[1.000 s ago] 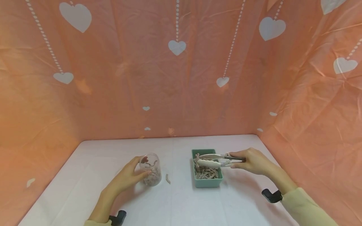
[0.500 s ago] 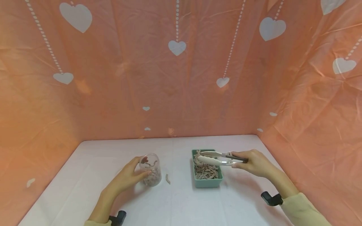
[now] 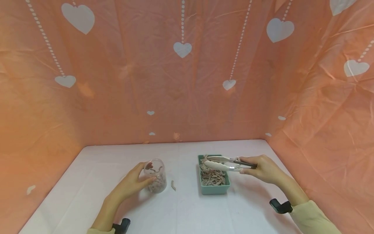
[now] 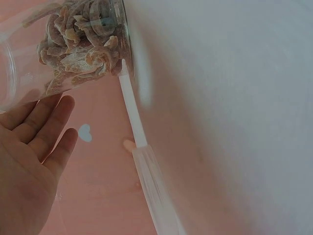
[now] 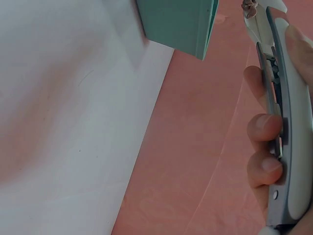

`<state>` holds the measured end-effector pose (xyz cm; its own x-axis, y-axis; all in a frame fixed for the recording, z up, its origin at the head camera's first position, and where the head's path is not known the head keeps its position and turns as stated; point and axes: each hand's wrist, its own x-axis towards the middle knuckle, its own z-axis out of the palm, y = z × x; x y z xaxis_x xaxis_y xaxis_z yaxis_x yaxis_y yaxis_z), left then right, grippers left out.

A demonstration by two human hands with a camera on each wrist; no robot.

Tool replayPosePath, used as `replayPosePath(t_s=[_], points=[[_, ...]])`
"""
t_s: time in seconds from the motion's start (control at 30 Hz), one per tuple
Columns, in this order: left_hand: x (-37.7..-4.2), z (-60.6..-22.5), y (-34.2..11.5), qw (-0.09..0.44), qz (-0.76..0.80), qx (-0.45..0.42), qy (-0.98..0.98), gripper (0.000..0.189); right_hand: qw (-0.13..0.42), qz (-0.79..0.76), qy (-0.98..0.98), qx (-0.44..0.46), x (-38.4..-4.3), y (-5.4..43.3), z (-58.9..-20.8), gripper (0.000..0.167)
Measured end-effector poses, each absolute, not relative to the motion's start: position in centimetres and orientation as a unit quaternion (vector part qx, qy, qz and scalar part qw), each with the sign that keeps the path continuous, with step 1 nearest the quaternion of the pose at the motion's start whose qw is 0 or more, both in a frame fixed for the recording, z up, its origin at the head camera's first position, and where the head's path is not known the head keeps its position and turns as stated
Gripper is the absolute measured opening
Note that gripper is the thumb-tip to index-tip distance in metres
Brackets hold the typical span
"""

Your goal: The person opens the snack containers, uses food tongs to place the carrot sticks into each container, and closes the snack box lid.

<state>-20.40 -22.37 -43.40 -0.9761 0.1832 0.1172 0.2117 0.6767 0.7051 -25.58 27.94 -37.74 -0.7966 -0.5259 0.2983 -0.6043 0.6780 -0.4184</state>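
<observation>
In the head view my left hand point(image 3: 131, 184) holds a clear jar point(image 3: 162, 185) upright on the table, thumb on its near side and fingers round the far side. Brown, dusty dried strips point(image 4: 80, 44) fill the jar's lower part. My right hand point(image 3: 261, 167) grips a pair of tongs point(image 3: 220, 166) with pale scalloped tips, pointing left over a green rectangular box point(image 3: 214, 190). That box holds many similar strips point(image 3: 213, 178). At the tong tips a few strips point(image 5: 249, 9) show between the jaws, near the box's far left corner.
One loose strip point(image 3: 173, 185) lies on the white table point(image 3: 187, 211) just right of the jar. Orange cloth point(image 3: 175, 91) with white hearts hangs behind and at both sides. A thin white strip and a clear sleeve-like piece point(image 4: 154, 186) appear near the jar's base in the left wrist view.
The tongs have shifted slightly up and right over the box, and their tips have come closer together at the strips. My left hand and the jar have stayed in place.
</observation>
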Motion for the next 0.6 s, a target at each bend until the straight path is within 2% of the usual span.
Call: replayPosePath(t_s=[0.6], points=[[-20.3,-43.4,-22.3,0.03,-0.386,-0.119,-0.914,0.07,0.122,0.264,-0.892,0.345,-25.7,26.9,-36.5,0.049]])
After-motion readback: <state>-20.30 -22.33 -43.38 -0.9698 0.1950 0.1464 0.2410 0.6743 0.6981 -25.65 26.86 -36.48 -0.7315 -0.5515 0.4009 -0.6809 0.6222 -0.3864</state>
